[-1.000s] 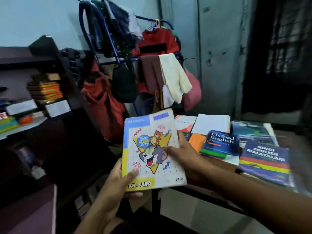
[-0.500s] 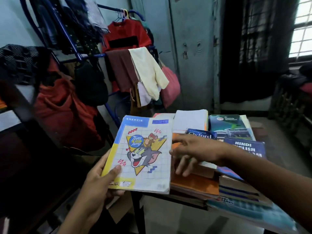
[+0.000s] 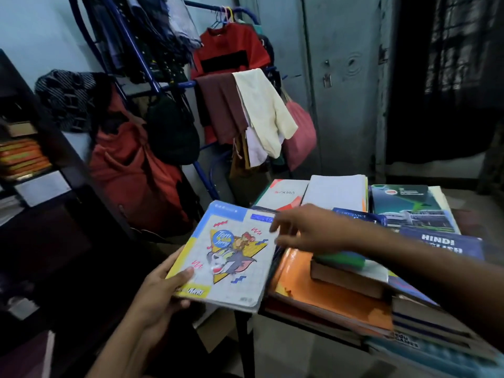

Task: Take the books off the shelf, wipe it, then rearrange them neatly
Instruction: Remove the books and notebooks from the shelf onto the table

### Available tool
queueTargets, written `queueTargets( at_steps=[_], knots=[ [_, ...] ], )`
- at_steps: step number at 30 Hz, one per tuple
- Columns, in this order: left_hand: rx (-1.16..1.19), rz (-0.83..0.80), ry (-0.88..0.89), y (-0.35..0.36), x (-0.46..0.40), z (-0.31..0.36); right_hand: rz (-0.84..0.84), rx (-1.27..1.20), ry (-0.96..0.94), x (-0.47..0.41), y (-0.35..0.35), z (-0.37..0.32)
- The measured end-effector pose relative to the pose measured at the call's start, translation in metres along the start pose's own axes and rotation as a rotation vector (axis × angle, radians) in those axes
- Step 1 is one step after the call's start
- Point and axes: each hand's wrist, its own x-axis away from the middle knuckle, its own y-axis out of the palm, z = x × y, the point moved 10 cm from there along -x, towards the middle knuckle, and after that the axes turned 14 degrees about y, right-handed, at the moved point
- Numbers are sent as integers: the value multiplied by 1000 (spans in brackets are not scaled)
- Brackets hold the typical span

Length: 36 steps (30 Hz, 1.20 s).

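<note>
Your left hand grips the exercise book at the tabletop edge; your right hand hovers released over the stacked books. Support the spine, then lay it flat and square.

You're holding a grid-patterned white notebook showing blue and yellow blocks; an orange book is lying beside it, a navy dictionary behind, cream cloth hanging by a red shirt.
</note>
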Motion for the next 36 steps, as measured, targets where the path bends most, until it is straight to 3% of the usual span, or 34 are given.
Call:
queueTargets(
  at_steps=[4, 9, 15, 21, 24, 27, 32, 34, 36],
  knots=[
    [-42, -46, -16, 32, -39, -6, 20, 201, 136, -88, 1, 39],
    [-123, -68, -61, 52, -77, -18, -76, 164, 355, -135, 51, 98],
    [-365, -33, 21, 39, -92, -34, -79, 62, 379, -138, 59, 114],
    [-537, 43, 95, 7, -67, -32, 106, 249, 281, -128, 42, 90],
    [-659, 56, 158, -27, -45, -15, 174, 281, 174, -120, 30, 50],
    [-684, 125, 164, -82, -9, -1, 123, 109, 0, -110, 42, -41],
    [-698, 475, 111, -195, 80, 3, -195, -85, -225, -75, 136, -205],
    [-823, 623, 77, -247, 121, 6, -328, -145, -247, -61, 189, -261],
    [-1057, 720, -80, -289, 157, 8, -463, -254, -157, -55, 242, -291]
  ],
)
